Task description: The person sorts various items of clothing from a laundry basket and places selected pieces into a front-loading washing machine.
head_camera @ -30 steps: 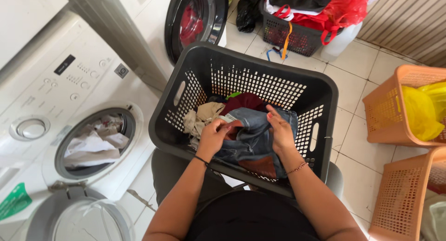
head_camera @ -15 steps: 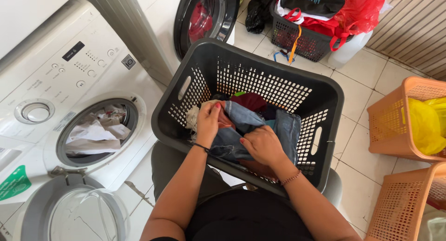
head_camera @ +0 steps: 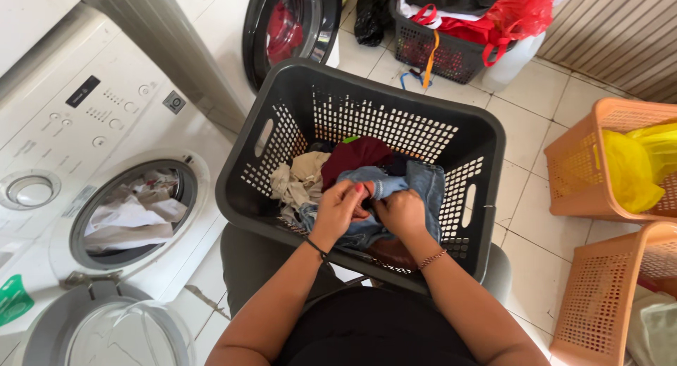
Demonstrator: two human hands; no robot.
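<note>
Inside the dark grey plastic laundry basket (head_camera: pixel 486 137), resting across the person's lap with perforated walls and slot handles, both hands meet over a pair of faded blue jeans (head_camera: pixel 412 190). Left hand (head_camera: pixel 340 207) pinches a fold of the denim; right hand (head_camera: pixel 400 214) clenches the same cloth just beside it, seemingly to gather it. Beside the jeans lie a maroon garment (head_camera: pixel 356 156) and crumpled beige cloth (head_camera: pixel 300 179). Left of the basket, a white washing machine (head_camera: pixel 84 119) stands open, pale laundry in its drum
</note>
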